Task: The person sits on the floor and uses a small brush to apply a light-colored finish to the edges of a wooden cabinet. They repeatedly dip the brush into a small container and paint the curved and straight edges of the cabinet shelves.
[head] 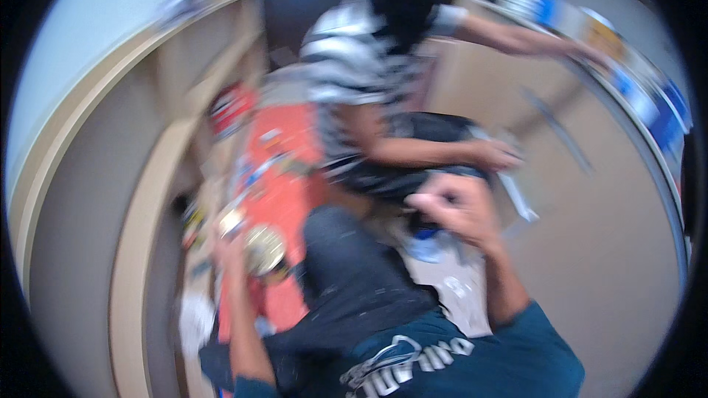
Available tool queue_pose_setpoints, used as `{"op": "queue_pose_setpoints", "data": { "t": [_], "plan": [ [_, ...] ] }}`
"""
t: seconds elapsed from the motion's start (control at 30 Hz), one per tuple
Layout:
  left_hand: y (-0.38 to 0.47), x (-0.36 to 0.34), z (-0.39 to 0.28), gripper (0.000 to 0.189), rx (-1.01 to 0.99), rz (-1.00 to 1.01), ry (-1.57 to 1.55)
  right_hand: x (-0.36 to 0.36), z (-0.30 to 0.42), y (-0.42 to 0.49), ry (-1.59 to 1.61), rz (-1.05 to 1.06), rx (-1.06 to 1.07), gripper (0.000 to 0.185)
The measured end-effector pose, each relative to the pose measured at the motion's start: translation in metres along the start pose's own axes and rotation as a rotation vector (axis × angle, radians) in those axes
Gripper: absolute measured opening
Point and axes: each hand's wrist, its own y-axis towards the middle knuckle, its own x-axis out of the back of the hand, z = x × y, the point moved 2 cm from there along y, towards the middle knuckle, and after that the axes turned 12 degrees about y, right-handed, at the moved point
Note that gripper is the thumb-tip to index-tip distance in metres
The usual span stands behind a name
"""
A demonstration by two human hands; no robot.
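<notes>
The picture is blurred by motion. Low at the left, my left hand [229, 249] is at a small round pale object [231, 221], possibly a lid or can; whether it grips it is unclear. Just right of that hand stands a round metal can or lid [265, 250] with a shiny yellowish top, on a red surface [282, 188]. My right hand [456, 204] is raised before my knee with its fingers curled, and what lies between them cannot be told. Beneath it are a blue and clear item [426, 246] and a pale sheet [456, 287].
A co-worker in a striped shirt [354, 50] sits ahead, one arm reaching to a counter [603, 74] with containers at the right. Small blurred items lie on the red surface, beside a red can [233, 108]. Wooden shelving [155, 204] runs along the left, a brown panel [597, 243] along the right.
</notes>
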Motion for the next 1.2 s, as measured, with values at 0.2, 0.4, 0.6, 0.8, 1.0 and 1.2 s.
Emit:
{"op": "queue_pose_setpoints", "data": {
  "t": [0.2, 0.4, 0.6, 0.8, 1.0, 1.2],
  "plan": [
    [0.003, -0.005, 0.004, 0.053, -0.151, -0.052, -0.172, -0.001, -0.024, -0.019, 0.059, -0.013, -0.118, 0.024],
    [-0.005, 0.012, 0.018, 0.051, -0.149, -0.204, -0.053, -0.103, -0.009, -0.003, 0.281, 0.346, -0.087, 0.006],
    [-0.003, 0.001, 0.036, 0.053, -0.109, -0.284, -0.111, -0.249, 0.036, 0.003, 0.387, 0.911, 0.078, 0.058],
    [0.0, 0.004, 0.044, 0.054, -0.108, -0.272, -0.132, -0.389, 0.078, 0.027, 0.333, 1.009, 0.301, 0.064],
    [0.004, 0.027, 0.075, 0.051, -0.06, -0.232, -0.196, -0.37, 0.085, 0.003, 0.429, 0.964, 0.502, 0.038],
    [0.005, 0.002, 0.039, 0.053, -0.041, -0.089, -0.401, -0.262, 0.01, 0.014, 0.373, 0.764, 0.414, 0.022]
  ]
}}
